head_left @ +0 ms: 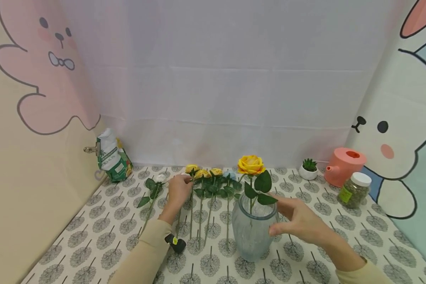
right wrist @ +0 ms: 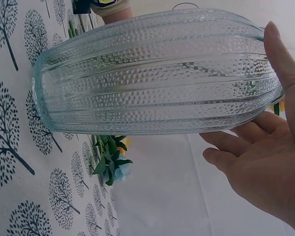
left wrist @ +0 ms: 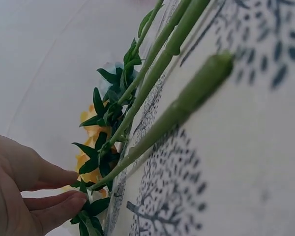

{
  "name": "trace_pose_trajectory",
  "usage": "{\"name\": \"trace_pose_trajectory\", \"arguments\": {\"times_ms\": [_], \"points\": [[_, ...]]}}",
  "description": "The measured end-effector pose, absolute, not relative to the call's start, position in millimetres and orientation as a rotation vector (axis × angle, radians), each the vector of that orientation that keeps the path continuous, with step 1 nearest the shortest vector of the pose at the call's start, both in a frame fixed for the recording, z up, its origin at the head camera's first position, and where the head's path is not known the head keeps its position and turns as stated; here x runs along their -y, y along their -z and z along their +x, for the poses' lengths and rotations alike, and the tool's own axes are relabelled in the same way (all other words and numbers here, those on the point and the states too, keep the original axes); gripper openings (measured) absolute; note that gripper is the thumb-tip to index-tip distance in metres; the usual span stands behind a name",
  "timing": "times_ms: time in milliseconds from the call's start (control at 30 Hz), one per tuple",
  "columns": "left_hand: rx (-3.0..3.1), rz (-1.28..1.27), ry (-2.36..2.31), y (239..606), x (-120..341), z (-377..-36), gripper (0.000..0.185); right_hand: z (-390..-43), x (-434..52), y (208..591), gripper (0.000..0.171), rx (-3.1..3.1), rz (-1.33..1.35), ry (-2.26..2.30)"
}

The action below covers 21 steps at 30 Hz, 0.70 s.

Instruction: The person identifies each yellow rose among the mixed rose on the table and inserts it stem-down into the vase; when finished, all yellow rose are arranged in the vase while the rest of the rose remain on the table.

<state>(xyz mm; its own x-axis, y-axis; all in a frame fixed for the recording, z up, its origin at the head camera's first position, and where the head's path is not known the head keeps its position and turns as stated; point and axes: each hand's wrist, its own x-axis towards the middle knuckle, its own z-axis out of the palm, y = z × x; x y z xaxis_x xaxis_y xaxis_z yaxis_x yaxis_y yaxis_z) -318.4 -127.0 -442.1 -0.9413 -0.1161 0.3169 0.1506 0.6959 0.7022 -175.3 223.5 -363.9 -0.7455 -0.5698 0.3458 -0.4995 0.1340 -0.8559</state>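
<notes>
A ribbed clear glass vase stands upright on the table with one yellow rose in it. My right hand holds the vase near its rim, thumb on the near side and fingers behind, as the right wrist view also shows. Among the flowers lying at the middle, my left hand pinches a yellow rose by its green stem just under the bloom. Beside it lie more yellow roses, a pale blue rose and, to the left, a white rose.
At the back left stands a green and white bag with a metal clip. On the right are a small potted succulent, a pink watering can and a white-lidded jar. The tablecloth has a tree print; curtains hang behind.
</notes>
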Motion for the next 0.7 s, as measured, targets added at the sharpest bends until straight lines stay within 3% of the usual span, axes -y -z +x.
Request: {"name": "trace_pose_trajectory", "arguments": {"times_ms": [333,467,567,700], "points": [[2.622,-0.080,0.955,441.4,125.8,-317.9,0.025,-175.3,-225.0,365.6,0.073,-2.310,-1.063,1.711],[2.629,-0.131,0.911,441.3,125.5,-318.7,0.004,-175.4,-225.4,365.1,0.074,-2.331,-1.057,1.699],[2.652,-0.136,0.892,442.1,125.8,-319.5,0.022,-174.5,-225.4,364.8,0.076,-2.339,-1.033,1.696],[2.693,-0.110,0.896,444.1,125.5,-319.5,0.030,-173.7,-225.4,365.1,0.077,-2.331,-1.010,1.699]]}}
